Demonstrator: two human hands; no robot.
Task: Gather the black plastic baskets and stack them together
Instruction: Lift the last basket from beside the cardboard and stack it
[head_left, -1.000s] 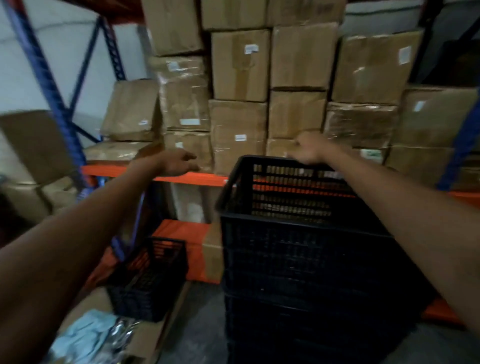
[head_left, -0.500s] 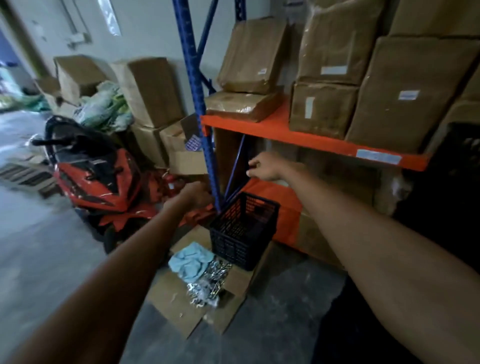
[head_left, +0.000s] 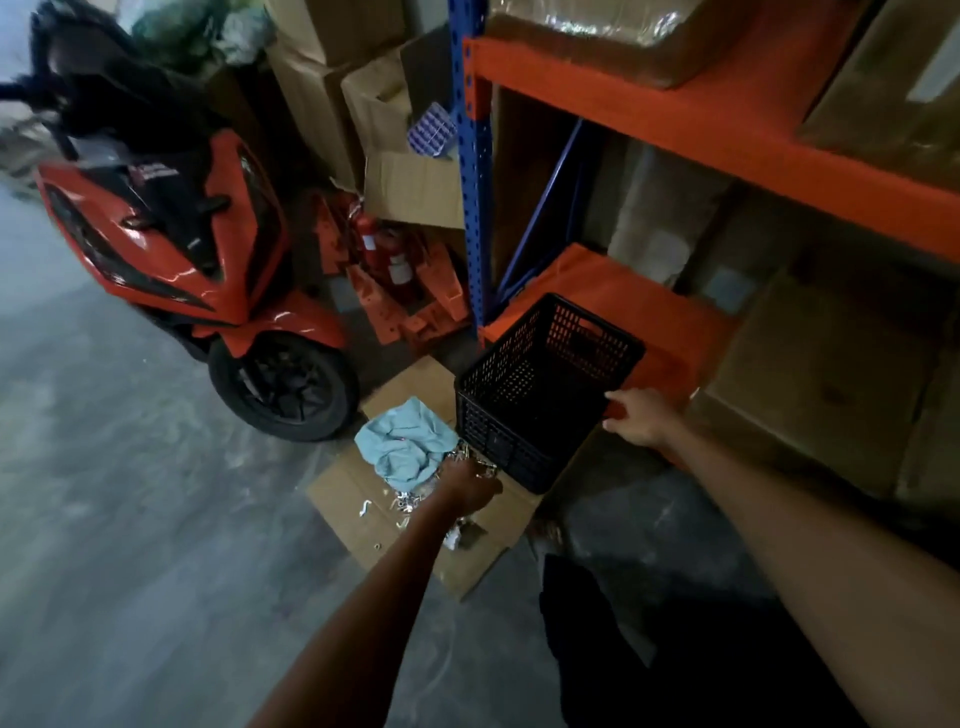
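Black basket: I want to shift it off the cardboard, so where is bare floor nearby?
Bare concrete lies left of the flattened cardboard, in front of the scooter. Crowded: the blue cloth and metal bits beside the black basket, and the shelving behind.

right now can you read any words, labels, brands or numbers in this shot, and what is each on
None can be read.
Scooter: small white lettering on the front panel, too blurred to read.
Fire extinguishers: white labels, too small to read.
Cardboard box on the rack's shelf: pale sticker, blurred.
Black basket: no text visible.
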